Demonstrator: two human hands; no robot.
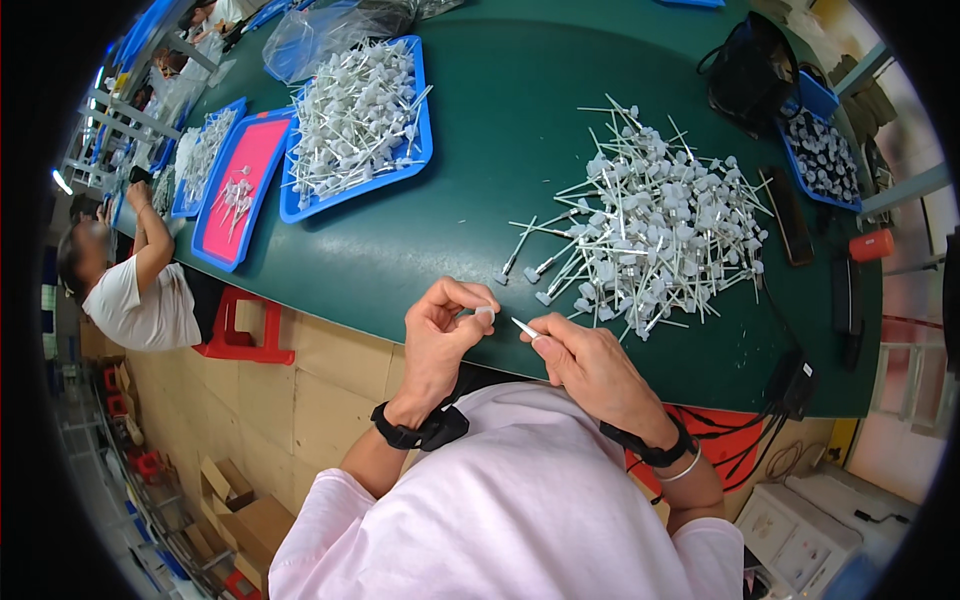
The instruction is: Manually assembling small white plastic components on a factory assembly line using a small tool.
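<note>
At the table's near edge, my left hand [437, 338] pinches a small whitish translucent piece [485, 314] between thumb and fingers. My right hand [597, 368] grips a slim white pointed tool [524, 328], its tip aimed at that piece with a small gap between them. Just beyond my hands lies a large heap of thin pale sticks with whitish block-like heads [665, 225]. A few loose sticks [518, 250] lie at the heap's left side.
A blue tray [426, 150] piled with similar sticks stands at the far left, beside a pink-bottomed tray [262, 150] holding several. A black bag [755, 75], a dark phone-like slab [788, 215] and an orange cylinder [870, 246] are at right. Another person [150, 290] sits left.
</note>
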